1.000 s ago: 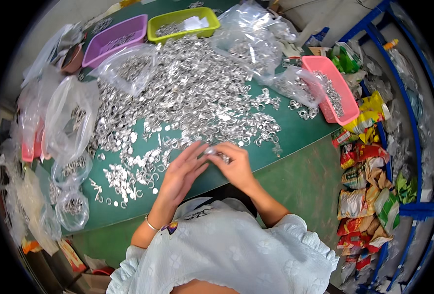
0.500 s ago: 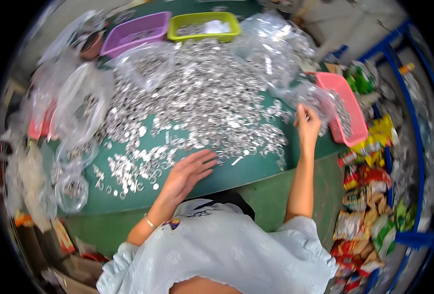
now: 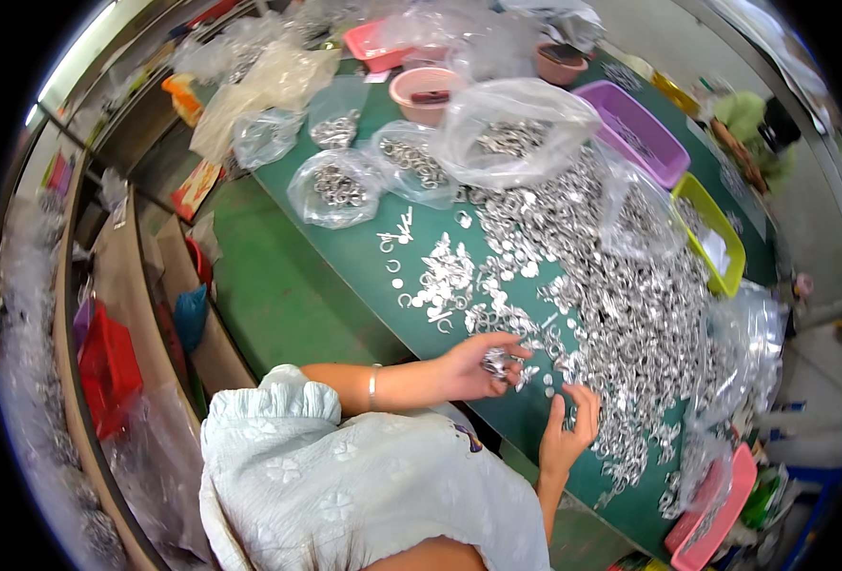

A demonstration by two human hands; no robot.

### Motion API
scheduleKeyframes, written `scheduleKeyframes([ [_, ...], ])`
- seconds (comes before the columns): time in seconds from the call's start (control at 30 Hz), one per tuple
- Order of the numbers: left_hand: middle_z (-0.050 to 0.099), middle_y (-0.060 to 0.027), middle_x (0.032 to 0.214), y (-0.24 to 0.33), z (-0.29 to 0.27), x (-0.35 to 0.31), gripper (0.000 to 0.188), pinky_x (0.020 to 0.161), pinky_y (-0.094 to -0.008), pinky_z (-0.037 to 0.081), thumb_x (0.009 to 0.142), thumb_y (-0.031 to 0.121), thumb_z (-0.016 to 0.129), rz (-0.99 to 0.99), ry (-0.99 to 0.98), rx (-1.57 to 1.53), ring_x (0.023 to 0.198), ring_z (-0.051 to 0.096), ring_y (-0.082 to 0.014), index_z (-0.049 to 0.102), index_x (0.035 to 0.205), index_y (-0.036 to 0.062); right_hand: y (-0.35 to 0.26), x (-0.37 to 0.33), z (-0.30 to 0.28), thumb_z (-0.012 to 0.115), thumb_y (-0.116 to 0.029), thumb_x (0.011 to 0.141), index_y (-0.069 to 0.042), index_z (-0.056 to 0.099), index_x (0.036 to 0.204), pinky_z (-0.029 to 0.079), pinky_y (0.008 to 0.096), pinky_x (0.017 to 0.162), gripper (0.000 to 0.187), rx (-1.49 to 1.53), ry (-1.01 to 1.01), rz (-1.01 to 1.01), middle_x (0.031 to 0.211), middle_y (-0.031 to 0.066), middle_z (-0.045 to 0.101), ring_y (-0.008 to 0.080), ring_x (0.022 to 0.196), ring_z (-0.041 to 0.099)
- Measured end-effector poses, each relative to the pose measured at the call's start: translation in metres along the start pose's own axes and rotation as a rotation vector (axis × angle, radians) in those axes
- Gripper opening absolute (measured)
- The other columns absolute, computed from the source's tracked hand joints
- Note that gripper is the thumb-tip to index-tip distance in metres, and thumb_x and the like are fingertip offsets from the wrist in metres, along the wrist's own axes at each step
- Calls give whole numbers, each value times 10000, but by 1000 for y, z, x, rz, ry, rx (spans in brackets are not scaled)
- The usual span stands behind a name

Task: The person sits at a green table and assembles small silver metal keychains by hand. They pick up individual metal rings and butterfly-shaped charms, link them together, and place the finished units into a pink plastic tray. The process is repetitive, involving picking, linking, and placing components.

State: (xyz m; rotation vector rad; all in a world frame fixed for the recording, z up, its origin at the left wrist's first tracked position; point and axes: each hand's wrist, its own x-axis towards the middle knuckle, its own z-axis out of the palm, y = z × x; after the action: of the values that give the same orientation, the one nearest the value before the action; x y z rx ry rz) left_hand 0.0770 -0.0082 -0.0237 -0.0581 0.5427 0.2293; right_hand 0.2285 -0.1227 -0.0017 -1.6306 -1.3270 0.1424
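My left hand [image 3: 469, 369], with a bangle on its wrist, is cupped palm up at the table's near edge and holds a handful of silver metal pieces [image 3: 498, 362]. Close to its right, my right hand [image 3: 569, 430] hovers by the pile; thumb and fingers are bent but apart, and nothing shows between them. A broad heap of small silver rings and flat pieces [image 3: 621, 333] covers much of the green table [image 3: 345, 233]. A smaller scatter of silver pieces [image 3: 445, 276] lies apart from it, left of the heap.
Clear bags of metal pieces [image 3: 340, 186] line the left table edge. A purple tray [image 3: 635, 133], a lime tray [image 3: 725, 252] and a pink tray [image 3: 716, 514] stand beyond the heap. A pale pink bowl [image 3: 426, 93] sits farther back. Another person [image 3: 759, 138] works across the table.
My view has turned left. My right hand has come from the pink tray side to beside my left hand, which now holds metal pieces where it was empty and spread before.
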Motion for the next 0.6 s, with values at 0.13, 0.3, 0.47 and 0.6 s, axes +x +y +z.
scheduleKeyframes([
  [0.13,535,-32,690,22,-25,-46,161,579,-273,412,794,205,578,608,258,-38,646,509,-133,576,829,48,15,-25,17,537,38,771,48,572,808,438,316,700,51,148,-77,238,780,133,585,244,734,561],
  [0.3,546,-59,744,89,-35,-88,204,609,-296,455,826,205,500,1062,233,-186,691,530,-163,533,902,18,1,-31,40,533,45,784,44,591,813,444,258,610,65,264,-105,329,755,113,588,171,674,564],
  [0.47,493,-48,752,96,-41,-85,270,569,-277,425,823,186,489,711,-17,-128,663,492,-163,507,1019,2,-13,-26,51,542,35,788,36,597,822,440,253,593,65,228,-175,291,750,105,584,163,664,563],
  [0.6,520,-80,829,69,-37,-60,327,694,-304,450,832,156,484,494,34,-192,783,514,-182,487,1117,-5,-17,-27,56,546,18,792,28,601,828,440,251,583,67,218,-200,272,741,101,581,160,648,562],
])
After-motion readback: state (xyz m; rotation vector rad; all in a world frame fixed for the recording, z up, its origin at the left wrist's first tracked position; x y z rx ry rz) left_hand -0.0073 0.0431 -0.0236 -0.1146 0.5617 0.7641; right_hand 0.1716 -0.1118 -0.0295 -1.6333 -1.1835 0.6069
